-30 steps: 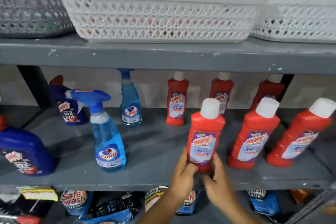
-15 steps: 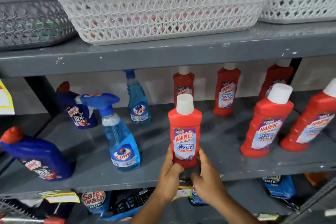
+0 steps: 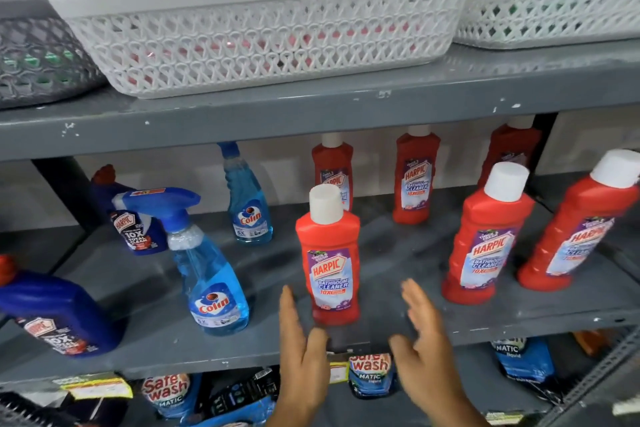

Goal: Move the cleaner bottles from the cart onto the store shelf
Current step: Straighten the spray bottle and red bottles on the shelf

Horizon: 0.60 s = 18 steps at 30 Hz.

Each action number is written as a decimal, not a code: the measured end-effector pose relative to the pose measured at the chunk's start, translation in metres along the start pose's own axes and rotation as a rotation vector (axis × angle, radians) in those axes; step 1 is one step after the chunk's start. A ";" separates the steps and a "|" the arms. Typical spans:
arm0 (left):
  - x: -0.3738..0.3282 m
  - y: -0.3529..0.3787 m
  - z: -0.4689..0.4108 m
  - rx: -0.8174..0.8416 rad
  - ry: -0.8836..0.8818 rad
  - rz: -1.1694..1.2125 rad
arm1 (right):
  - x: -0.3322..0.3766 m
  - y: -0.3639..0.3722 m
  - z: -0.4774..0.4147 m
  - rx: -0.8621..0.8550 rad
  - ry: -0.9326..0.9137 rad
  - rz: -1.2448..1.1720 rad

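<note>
Both hands are open and hold nothing. The left hand [image 3: 300,340] and the right hand [image 3: 424,340] stand with fingers spread on each side of the front red bottle [image 3: 329,255], near it but not touching. This bottle stands upright at the front of the grey shelf [image 3: 391,329]; its label reads "HARPIC BATHROOM CLEANER 10X".

Six red Harpic bottles with white caps are on this shelf: three in front, three at the back. To the left stand two blue Colin spray bottles [image 3: 207,267] and two dark blue Harpic bottles [image 3: 59,315] with "10X TOTAL CLEAN".

Above, three lattice baskets [image 3: 263,42] sit in a row, two white and one grey. Below, pouches [image 3: 166,392] read "Safe wash MATIC".
</note>
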State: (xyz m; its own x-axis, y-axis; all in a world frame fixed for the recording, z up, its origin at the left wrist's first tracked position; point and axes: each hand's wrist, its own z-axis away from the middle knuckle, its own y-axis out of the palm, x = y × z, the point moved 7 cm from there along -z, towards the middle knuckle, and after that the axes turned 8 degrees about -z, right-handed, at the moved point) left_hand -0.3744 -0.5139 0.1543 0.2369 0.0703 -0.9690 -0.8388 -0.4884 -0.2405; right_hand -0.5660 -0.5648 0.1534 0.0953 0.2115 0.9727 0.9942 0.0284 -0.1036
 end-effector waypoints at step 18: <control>-0.059 0.191 0.016 0.352 -0.046 0.225 | -0.021 -0.104 -0.056 0.194 0.094 0.122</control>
State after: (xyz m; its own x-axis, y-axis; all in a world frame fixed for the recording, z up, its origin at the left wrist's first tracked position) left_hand -0.5561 -0.5972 0.1645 0.0134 0.0382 -0.9992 -0.9853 -0.1697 -0.0197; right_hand -0.6686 -0.6267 0.1550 0.2275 0.1337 0.9645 0.9478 0.1968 -0.2508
